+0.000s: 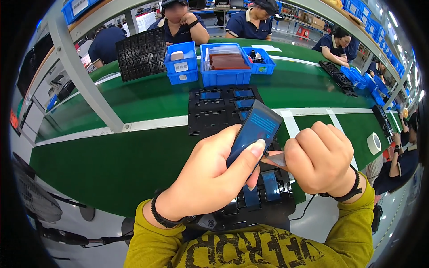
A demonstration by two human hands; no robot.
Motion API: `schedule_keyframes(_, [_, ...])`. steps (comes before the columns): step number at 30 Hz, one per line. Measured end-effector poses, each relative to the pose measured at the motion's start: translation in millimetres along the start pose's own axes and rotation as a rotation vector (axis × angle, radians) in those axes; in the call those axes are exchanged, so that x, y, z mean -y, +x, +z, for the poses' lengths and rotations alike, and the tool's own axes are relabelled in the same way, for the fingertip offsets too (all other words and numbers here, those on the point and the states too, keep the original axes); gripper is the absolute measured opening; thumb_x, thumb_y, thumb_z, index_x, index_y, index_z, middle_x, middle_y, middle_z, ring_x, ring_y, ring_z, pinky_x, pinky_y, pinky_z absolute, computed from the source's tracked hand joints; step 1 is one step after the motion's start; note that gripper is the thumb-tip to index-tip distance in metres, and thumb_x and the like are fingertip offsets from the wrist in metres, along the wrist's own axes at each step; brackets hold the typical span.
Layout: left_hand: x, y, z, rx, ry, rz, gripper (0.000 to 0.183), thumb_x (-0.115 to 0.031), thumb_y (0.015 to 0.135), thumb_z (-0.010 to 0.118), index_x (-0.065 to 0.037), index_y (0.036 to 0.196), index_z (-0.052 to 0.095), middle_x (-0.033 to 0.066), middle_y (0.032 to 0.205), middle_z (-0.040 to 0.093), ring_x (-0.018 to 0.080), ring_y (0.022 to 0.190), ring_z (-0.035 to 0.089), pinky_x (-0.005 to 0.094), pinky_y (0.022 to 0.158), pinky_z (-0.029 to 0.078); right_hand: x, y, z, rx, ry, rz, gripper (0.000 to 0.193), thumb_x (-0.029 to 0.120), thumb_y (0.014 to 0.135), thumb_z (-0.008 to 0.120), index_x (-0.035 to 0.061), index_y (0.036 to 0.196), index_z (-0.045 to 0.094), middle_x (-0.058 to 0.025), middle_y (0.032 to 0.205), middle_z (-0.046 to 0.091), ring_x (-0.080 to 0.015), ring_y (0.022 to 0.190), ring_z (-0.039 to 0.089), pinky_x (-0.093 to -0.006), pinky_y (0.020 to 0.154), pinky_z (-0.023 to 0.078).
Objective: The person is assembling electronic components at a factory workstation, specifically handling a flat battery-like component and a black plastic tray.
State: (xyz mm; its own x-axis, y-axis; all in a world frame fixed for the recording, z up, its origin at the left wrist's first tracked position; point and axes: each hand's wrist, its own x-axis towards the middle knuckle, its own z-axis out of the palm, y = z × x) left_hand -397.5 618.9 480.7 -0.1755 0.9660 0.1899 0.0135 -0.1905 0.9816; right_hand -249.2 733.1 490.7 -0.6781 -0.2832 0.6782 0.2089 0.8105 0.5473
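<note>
My left hand (203, 167) is wrapped round a dark smartphone (260, 124), tilted, its blue screen facing up with lines of small text. The left thumb presses on the screen near its right edge. Closed in a fist, my right hand (319, 156) grips a small flat grey blade-like tool (278, 159). Its tip meets the phone's lower right side by the left fingers; the exact contact is hidden. Beneath my hands, a black moulded tray (283, 207) holds phones, among them one with a blue face (270, 185). A second black tray (201, 121) with several blue-faced pieces lies beyond.
Blue bins (225, 79) stand across the green work surface (111, 169), beside an upright black tray (142, 54). A roll of white tape (374, 143) is at the right. A grey metal post (85, 71) rises at the left. Several people sit along the far side.
</note>
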Motion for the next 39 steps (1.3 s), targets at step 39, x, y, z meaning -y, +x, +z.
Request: schedule_keyframes(39, [-8.6, -6.9, 2.5, 0.035, 0.153, -0.017, 0.012, -0.01, 0.088, 0.048, 0.0, 0.082, 0.048, 0.0036, 0.057, 0.054, 0.0097, 0.05, 0.053, 0.025, 0.048, 0.041, 2.5, -0.5, -8.0, 0.061, 0.023, 0.022, 0.021, 0.021, 0.063, 0.061, 0.0085, 0.06, 0.045, 0.0002, 0.053, 0.033, -0.0131, 0.045, 0.035, -0.0236, 0.038, 0.024])
